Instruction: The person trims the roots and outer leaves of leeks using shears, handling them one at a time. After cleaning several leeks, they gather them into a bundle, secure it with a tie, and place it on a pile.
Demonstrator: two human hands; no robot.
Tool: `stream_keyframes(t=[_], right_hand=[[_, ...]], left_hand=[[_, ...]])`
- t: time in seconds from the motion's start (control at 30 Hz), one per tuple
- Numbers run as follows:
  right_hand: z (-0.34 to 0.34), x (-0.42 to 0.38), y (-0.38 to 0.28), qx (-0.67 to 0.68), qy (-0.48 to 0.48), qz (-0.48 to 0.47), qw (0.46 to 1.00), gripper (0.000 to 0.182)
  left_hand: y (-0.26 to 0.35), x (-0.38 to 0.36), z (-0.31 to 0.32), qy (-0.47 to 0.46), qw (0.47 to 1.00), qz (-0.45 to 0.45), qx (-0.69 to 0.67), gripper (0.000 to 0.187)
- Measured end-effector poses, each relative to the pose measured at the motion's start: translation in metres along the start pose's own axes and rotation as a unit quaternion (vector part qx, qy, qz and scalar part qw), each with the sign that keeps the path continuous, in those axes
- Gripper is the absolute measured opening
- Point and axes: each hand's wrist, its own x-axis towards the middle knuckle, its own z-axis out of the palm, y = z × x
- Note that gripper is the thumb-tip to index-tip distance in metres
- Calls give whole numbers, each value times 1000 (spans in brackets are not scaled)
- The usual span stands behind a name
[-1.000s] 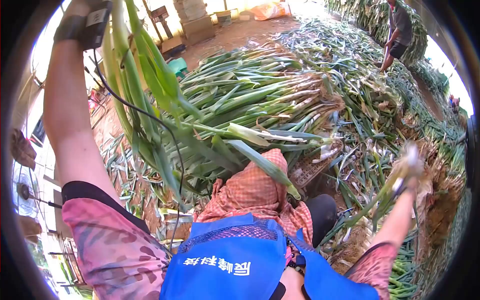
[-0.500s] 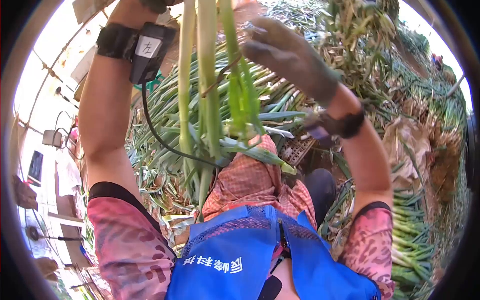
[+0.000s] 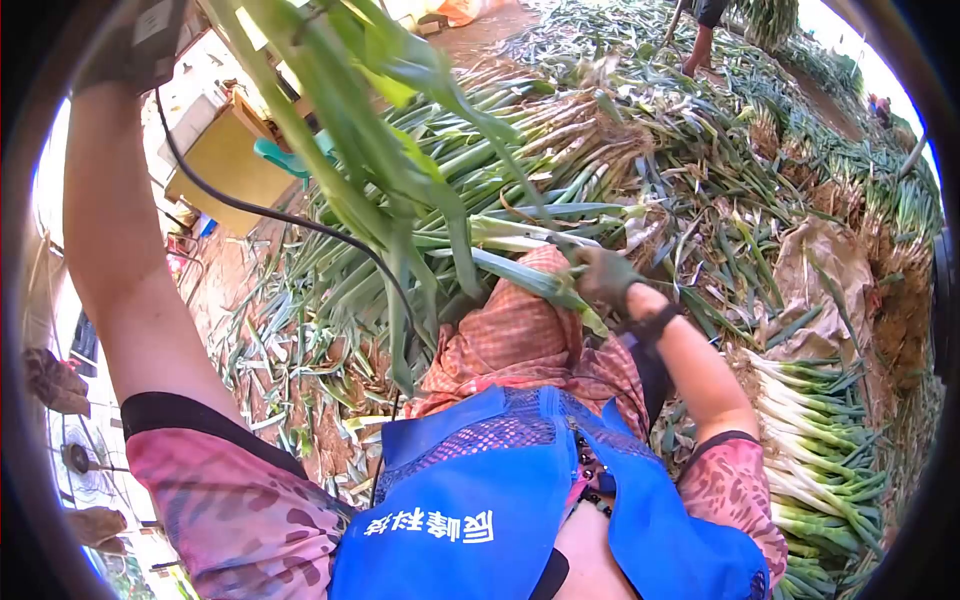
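Note:
My left arm is raised at the upper left, and its hand is beyond the top edge; only the wrist with a dark strapped-on box [image 3: 150, 35] shows. Beside it, long green onions [image 3: 330, 180] slant down from the top edge, their leaves hanging blurred towards my lap. My right hand [image 3: 606, 277], in a dark glove, is low over my knee with its fingers closed. A thin onion leaf [image 3: 530, 190] runs down to these fingers from the hanging bunch. Under the hand, a loose leaf [image 3: 525, 278] rests on the checked cloth [image 3: 510, 335] over my lap.
A large pile of green onions [image 3: 470, 150] lies ahead of me, roots to the right. More onions with white stems [image 3: 800, 440] are laid in a row at right. A brown sack [image 3: 825, 280] lies between. Another person's leg [image 3: 700, 50] shows at the top. A teal stool [image 3: 285, 157] stands at left.
My left hand has moved up and left, out of view, and the onions now slant. My right hand, open and raised before, has come down to my knee and closed.

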Motion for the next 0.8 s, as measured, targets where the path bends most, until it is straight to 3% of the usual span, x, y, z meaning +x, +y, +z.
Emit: stream_keyframes(t=[0.03,0.07,0.1,0.13,0.17,0.2,0.23,0.27,0.3,0.37,0.4,0.47,0.5,0.53,0.57,0.6,0.63,0.67,0.7,0.77,0.8], right_hand=[[-7,-2,20,-98,-55,44,993,36],[-12,5,48,-180,-102,71,976,38],[-23,7,66,-299,-141,70,941,39],[-45,-6,56,-292,-73,61,952,37],[-66,-16,39,-257,7,45,965,46],[-89,-28,18,-224,102,12,969,48],[-102,-31,16,-187,270,-145,933,48],[-124,-36,-11,-180,394,-267,861,52],[-144,-55,-42,-231,445,-271,822,53],[-174,-83,-87,-225,527,-372,730,54],[-184,-50,-121,-215,682,-427,553,45],[-205,-55,-122,-424,711,-389,405,45],[-192,-79,-117,-476,645,-368,471,51],[-179,-103,-113,-517,571,-343,537,56],[-156,-99,-116,-409,556,-393,607,59],[-137,-93,-105,-425,528,-389,623,54],[-121,-91,-90,-439,499,-388,639,48],[-110,-101,-80,-460,387,-347,720,39],[-101,-109,-72,-466,268,-300,788,31],[-86,-113,-52,-466,193,-266,822,18],[-84,-112,-36,-445,181,-259,838,14]], left_hand=[[14,-1,-15,-6,999,-22,43,25],[-10,4,-37,-17,996,48,77,24],[-68,46,-60,-42,942,21,333,27],[-38,37,-57,78,981,-91,150,31],[-5,25,-54,189,960,-201,-42,38],[-21,38,-68,90,973,-116,178,44],[-37,52,-80,-12,922,-19,386,52],[77,-14,-44,87,994,-65,-1,42],[92,-23,-38,19,997,-68,-3,38],[116,-30,-19,-116,991,-65,-15,32],[159,-53,-4,-162,975,-142,-54,28],[148,-76,47,-396,888,-119,-200,26],[160,-111,76,-431,857,-83,-272,24],[162,-142,107,-505,768,-189,-346,25],[163,-178,137,-562,721,-148,-376,24],[166,-216,173,-597,685,-42,-417,23],[165,-264,213,-556,664,179,-467,22],[176,-306,242,-500,638,294,-506,22],[213,-320,241,-452,654,341,-502,18],[243,-346,249,-605,555,36,-570,24],[258,-360,254,-618,502,-133,-590,27]])
